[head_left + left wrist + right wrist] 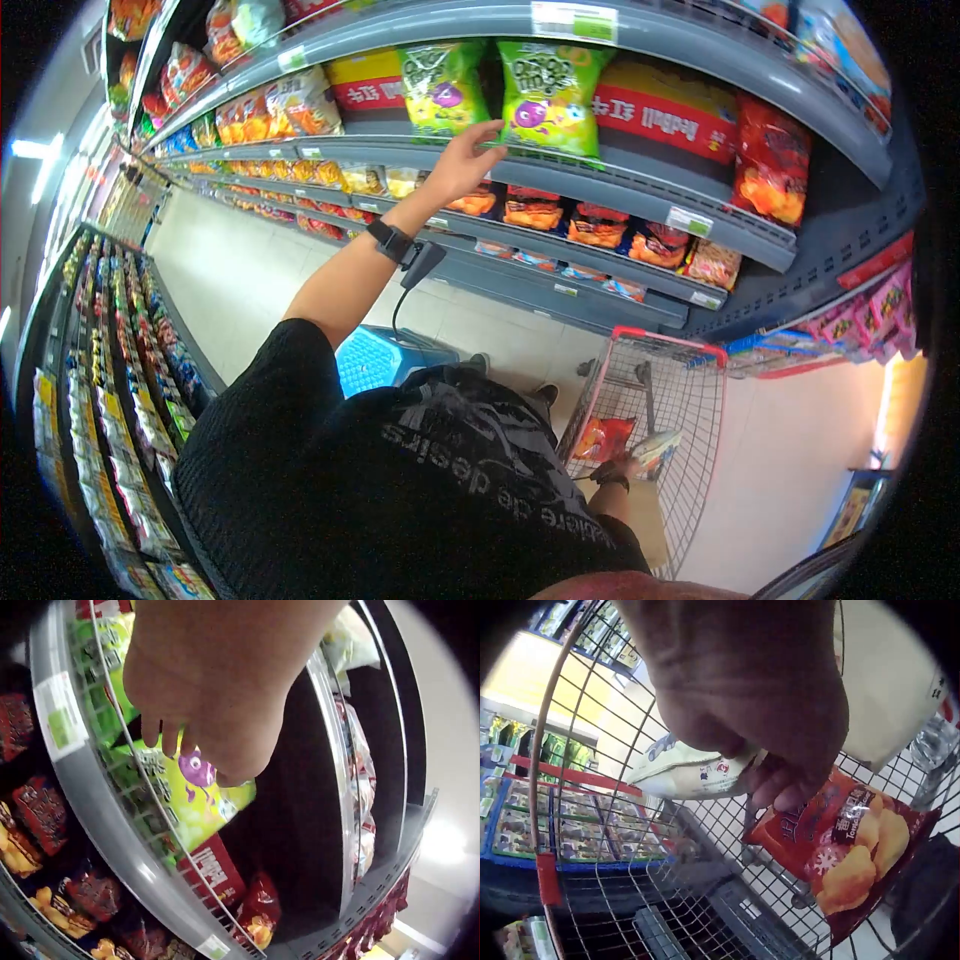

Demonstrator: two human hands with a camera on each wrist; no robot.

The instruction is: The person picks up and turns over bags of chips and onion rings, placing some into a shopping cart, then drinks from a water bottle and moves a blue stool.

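At lower right, one red bag (603, 440) is already in the cart (668, 341) and the right hand (617, 467) pinches one pale packet (658, 448); two green bags (550, 105) stand unpicked on the upper-centre shelf (630, 186). The left hand (464, 166), fingers spread, holds nothing; contact is unclear.

I see glossy plastic film on the green bags (552, 98), a softer sheen on the pale bag (694, 781). My black shirt (290, 440) is matt, textured cloth; the stool (367, 362), patterned plastic; the shelf (700, 42), smooth metal; the cart (672, 341), metal wire.
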